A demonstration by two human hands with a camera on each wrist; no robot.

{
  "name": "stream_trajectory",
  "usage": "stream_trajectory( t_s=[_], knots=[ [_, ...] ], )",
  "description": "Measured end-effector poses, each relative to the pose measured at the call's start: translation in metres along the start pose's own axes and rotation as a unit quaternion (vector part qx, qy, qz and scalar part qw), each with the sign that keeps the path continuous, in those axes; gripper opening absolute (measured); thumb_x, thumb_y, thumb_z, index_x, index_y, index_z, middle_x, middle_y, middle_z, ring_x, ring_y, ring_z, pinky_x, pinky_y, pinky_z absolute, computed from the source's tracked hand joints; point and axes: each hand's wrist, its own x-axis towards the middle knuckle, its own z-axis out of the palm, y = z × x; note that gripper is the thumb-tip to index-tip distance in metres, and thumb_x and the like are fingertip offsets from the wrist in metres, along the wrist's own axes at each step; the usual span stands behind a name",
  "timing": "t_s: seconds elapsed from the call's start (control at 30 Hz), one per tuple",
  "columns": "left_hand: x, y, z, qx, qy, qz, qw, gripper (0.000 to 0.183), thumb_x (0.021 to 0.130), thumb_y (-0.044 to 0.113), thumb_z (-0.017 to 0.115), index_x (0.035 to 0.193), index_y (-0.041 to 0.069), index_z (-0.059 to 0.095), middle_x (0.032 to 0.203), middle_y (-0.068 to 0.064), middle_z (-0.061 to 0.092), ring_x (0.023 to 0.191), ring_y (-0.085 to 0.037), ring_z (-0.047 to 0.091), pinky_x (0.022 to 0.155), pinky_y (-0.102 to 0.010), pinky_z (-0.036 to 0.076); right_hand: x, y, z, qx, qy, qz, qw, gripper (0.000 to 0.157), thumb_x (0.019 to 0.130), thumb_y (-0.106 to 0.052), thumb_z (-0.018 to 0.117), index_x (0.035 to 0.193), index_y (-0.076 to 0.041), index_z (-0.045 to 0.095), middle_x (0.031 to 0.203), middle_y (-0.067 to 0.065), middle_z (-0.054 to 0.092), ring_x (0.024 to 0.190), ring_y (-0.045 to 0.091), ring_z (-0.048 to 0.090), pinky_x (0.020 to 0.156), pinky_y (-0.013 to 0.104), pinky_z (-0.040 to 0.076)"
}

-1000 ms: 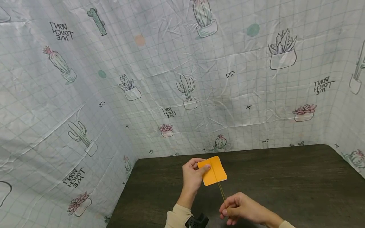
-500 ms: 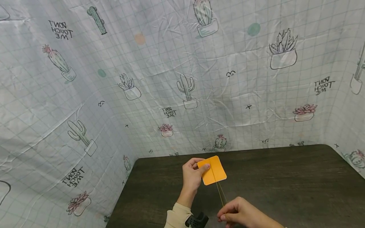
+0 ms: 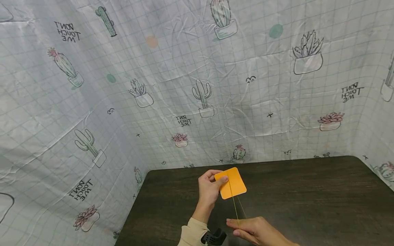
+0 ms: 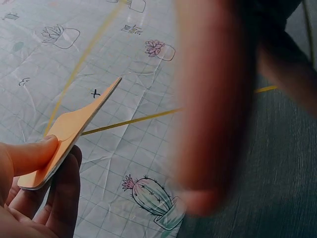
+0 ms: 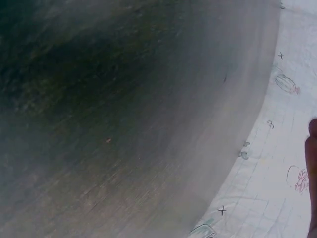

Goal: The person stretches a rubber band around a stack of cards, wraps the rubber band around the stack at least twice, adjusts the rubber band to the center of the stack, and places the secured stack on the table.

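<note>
An orange square card with rounded corners tilts upright above the table; in the left wrist view the card shows edge-on as a thin pad. My left hand pinches its left side, thumb on the face and fingers behind. Around the card runs a thin yellow rubber band, drawn taut toward me in two parted strands. Below the card, my right hand holds the near end of this loop, index finger out straight. Where the band meets the right fingers is partly hidden. A blurred finger fills the left wrist view.
A dark wooden table lies beneath the hands. Behind it and at its sides hangs a pale grid-patterned sheet printed with cacti. A black strapped device sits on my left wrist.
My right hand has turned and straightened its index finger, shifting slightly left. The two strands of the rubber band have spread apart. The left hand and card have barely moved.
</note>
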Motion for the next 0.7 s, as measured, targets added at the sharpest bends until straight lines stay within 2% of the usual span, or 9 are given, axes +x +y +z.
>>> stream_trajectory(
  t_s=[0.13, 0.2, 0.3, 0.37, 0.47, 0.53, 0.6, 0.7],
  knots=[
    [0.000, 0.000, 0.001, -0.004, -0.004, 0.002, 1.0000, 0.019, 0.082, -0.003, 0.081, 0.099, -0.004, 0.071, 0.091, -0.016, 0.075, 0.077, -0.027, 0.074, 0.066, -0.036, 0.061, 0.001, 0.000, 0.003, -0.060, 0.018, -0.037, 0.997, 0.054, 0.099, -0.001, 0.059, 0.151, -0.002, 0.043, 0.148, 0.012, 0.051, 0.104, 0.012, 0.069, 0.082, 0.018, 0.054],
    [0.000, 0.000, 0.001, -0.005, -0.005, 0.003, 1.0000, 0.019, 0.082, -0.003, 0.080, 0.098, -0.004, 0.071, 0.091, -0.016, 0.074, 0.076, -0.027, 0.074, 0.066, -0.035, 0.061, 0.004, -0.001, 0.004, -0.085, 0.023, -0.048, 0.995, 0.058, 0.099, 0.000, 0.060, 0.153, 0.001, 0.038, 0.154, 0.012, 0.044, 0.088, 0.002, 0.067, 0.078, 0.012, 0.052],
    [0.000, 0.001, 0.004, -0.009, -0.003, 0.004, 1.0000, 0.019, 0.082, -0.004, 0.080, 0.098, -0.004, 0.071, 0.090, -0.016, 0.074, 0.075, -0.026, 0.073, 0.064, -0.034, 0.061, 0.006, -0.003, 0.004, -0.118, 0.029, -0.052, 0.991, 0.061, 0.099, -0.003, 0.062, 0.153, 0.004, 0.035, 0.160, 0.014, 0.034, 0.067, -0.009, 0.053, 0.067, 0.005, 0.045],
    [0.000, 0.000, 0.005, -0.012, -0.001, 0.005, 0.9999, 0.018, 0.081, -0.005, 0.080, 0.097, -0.004, 0.071, 0.089, -0.016, 0.074, 0.075, -0.026, 0.073, 0.064, -0.033, 0.061, 0.007, -0.005, 0.004, -0.142, 0.035, -0.051, 0.988, 0.062, 0.099, -0.005, 0.062, 0.153, 0.004, 0.034, 0.162, 0.013, 0.030, 0.061, -0.011, 0.044, 0.061, 0.003, 0.040],
    [0.000, 0.000, 0.007, -0.014, 0.002, 0.008, 0.9999, 0.019, 0.081, -0.005, 0.080, 0.097, -0.005, 0.070, 0.089, -0.017, 0.074, 0.075, -0.027, 0.073, 0.064, -0.033, 0.061, 0.008, -0.009, 0.004, -0.187, 0.058, -0.060, 0.979, 0.063, 0.099, -0.009, 0.063, 0.153, 0.006, 0.033, 0.163, 0.014, 0.026, 0.071, -0.004, 0.058, 0.064, 0.005, 0.044],
    [0.000, 0.000, 0.008, -0.015, 0.001, 0.009, 0.9998, 0.019, 0.081, -0.005, 0.080, 0.098, -0.005, 0.070, 0.090, -0.017, 0.074, 0.075, -0.027, 0.074, 0.065, -0.034, 0.061, 0.008, -0.010, 0.005, -0.208, 0.076, -0.067, 0.973, 0.063, 0.100, -0.012, 0.062, 0.152, 0.009, 0.031, 0.164, 0.016, 0.023, 0.089, 0.005, 0.067, 0.070, 0.009, 0.049],
    [0.000, 0.000, 0.009, -0.015, 0.000, 0.012, 0.9998, 0.019, 0.082, -0.005, 0.079, 0.098, -0.005, 0.070, 0.090, -0.017, 0.074, 0.076, -0.028, 0.074, 0.065, -0.034, 0.061, 0.009, -0.010, 0.006, -0.221, 0.096, -0.080, 0.967, 0.063, 0.103, -0.016, 0.059, 0.151, 0.012, 0.030, 0.164, 0.020, 0.020, 0.106, 0.014, 0.068, 0.078, 0.013, 0.052],
    [0.000, 0.000, 0.011, -0.018, 0.002, 0.014, 0.9997, 0.018, 0.082, -0.005, 0.079, 0.098, -0.006, 0.070, 0.090, -0.017, 0.074, 0.077, -0.029, 0.074, 0.065, -0.034, 0.061, 0.009, -0.008, 0.008, -0.227, 0.121, -0.087, 0.962, 0.065, 0.106, -0.023, 0.054, 0.150, 0.015, 0.025, 0.165, 0.022, 0.013, 0.114, 0.018, 0.065, 0.081, 0.015, 0.053]
  ],
)
